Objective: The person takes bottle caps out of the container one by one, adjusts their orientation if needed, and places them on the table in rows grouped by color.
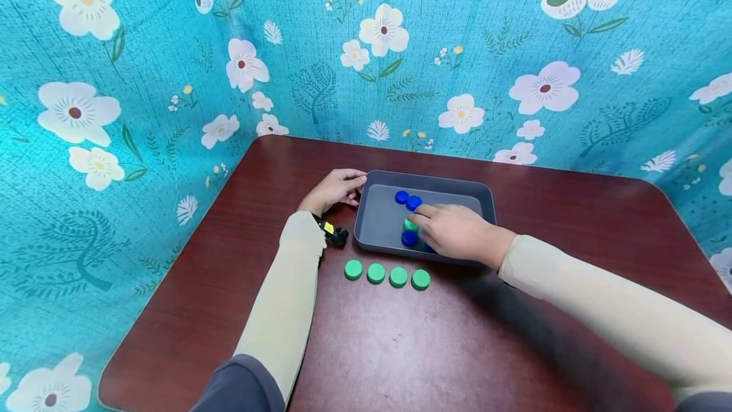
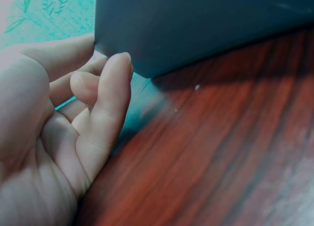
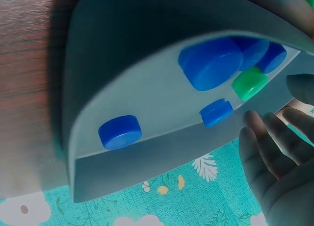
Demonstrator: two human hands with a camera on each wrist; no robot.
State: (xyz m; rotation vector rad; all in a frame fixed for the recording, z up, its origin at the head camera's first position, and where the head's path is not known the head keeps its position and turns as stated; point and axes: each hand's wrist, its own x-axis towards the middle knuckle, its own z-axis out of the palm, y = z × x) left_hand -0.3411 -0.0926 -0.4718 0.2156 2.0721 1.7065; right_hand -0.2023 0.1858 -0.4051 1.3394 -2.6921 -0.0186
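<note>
My left hand (image 1: 337, 189) is at the left end of a grey rectangular tray (image 1: 372, 215). In the left wrist view its fingertips touch the tray's outer corner (image 2: 142, 49), with the other fingers loosely bent. Over the tray's right half hovers my right hand (image 1: 457, 231), fingertips close to a green bottle cap (image 3: 250, 83). A gap shows between those fingers and the cap in the right wrist view, and nothing is held. Several blue bottle caps (image 3: 211, 64) lie around the green one inside the tray. The right hand partly hides the caps in the head view.
In front of the tray, a row of several green caps (image 1: 375, 273) lies on the dark red-brown table (image 1: 366, 342). A black strap device (image 1: 336, 234) sits on the left wrist. A blue flowered curtain (image 1: 320, 37) hangs behind and beside the table.
</note>
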